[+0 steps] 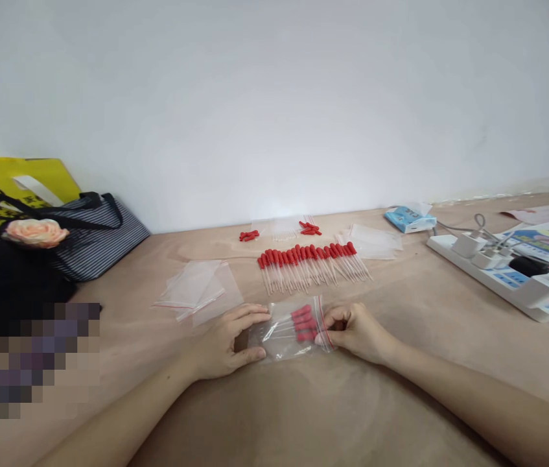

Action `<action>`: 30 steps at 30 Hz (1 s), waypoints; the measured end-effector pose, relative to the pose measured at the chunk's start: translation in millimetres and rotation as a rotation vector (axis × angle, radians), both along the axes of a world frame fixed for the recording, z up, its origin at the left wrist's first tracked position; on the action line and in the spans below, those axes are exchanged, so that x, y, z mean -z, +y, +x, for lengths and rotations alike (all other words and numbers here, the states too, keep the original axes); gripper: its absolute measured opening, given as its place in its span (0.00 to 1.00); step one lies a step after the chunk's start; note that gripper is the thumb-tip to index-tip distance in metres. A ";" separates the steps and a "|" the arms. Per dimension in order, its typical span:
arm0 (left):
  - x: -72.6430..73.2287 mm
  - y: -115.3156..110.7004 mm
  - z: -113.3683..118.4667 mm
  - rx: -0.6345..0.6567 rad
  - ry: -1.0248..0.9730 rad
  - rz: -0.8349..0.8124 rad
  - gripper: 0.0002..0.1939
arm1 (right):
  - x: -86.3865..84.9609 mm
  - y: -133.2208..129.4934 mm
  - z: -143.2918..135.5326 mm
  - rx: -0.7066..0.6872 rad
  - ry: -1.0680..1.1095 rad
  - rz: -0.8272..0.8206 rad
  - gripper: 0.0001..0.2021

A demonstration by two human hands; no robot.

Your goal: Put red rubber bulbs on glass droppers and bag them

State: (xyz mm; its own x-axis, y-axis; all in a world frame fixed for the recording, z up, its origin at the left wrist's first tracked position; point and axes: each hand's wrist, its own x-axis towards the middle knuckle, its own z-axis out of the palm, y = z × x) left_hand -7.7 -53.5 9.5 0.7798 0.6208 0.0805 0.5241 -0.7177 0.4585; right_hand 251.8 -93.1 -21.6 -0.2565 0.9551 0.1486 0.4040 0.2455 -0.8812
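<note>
A clear zip-lock bag [281, 334] lies flat in front of me, with several red-bulbed droppers [304, 322] inside, bulbs toward the zip end. My right hand [354, 331] pinches the bag at its red-lined zip edge, thumb and forefinger closed on it. At the bag's other end, my left hand [228, 340] rests with thumb and fingers apart, the tips touching the bag's side edges. Just beyond, a row of droppers [308, 264] lies side by side, red bulbs pointing away from me.
Zip bags lie in a left stack [196, 288] and a right stack [371, 241]. Loose red bulbs [249, 235] and glass tubes [284, 228] lie farther back. A tissue pack [410, 219] and a power strip [492, 272] are right; a striped bag [104, 240] is left.
</note>
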 end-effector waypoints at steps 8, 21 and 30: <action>0.4 0.3 0.5 -0.003 -0.003 0.010 0.23 | -0.1 -2.9 -2.7 0.107 -0.112 0.055 0.07; -0.5 0.6 -0.1 0.002 -0.003 -0.003 0.23 | -7.8 54.6 31.6 0.320 -0.183 0.067 0.07; 0.2 0.7 -1.0 0.004 -0.006 -0.005 0.23 | -23.4 111.5 12.6 0.545 -0.622 0.039 0.12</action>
